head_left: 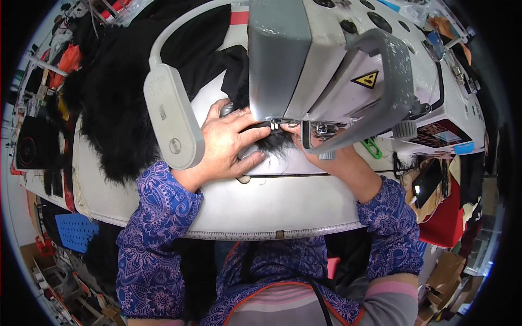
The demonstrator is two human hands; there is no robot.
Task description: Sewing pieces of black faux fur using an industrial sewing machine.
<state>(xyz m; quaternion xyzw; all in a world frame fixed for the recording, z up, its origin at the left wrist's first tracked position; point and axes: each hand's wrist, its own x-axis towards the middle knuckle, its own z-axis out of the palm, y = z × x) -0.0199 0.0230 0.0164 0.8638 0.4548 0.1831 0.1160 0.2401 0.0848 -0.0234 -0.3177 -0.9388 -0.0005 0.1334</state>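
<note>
A sewing machine [283, 60] stands over a white table [283, 201], its presser foot [275, 125] down near a strip of black furry fabric [274, 144]. My left hand [231, 138] lies on the fabric just left of the foot, fingers spread and stretched toward it. On the other side, my right hand [326, 157] reaches in with its fingertips close to the foot. The machine's grey guard and head cover much of that hand, so its grip is hidden. More black fur and dark cloth [117, 98] heap to the left.
A pale lamp head [174, 117] on a bent arm hangs over my left wrist. Green thread snips [372, 148] lie right of my right hand. A control panel [437, 135] is on the machine's right. A blue perforated basket [79, 231] sits below the table at left.
</note>
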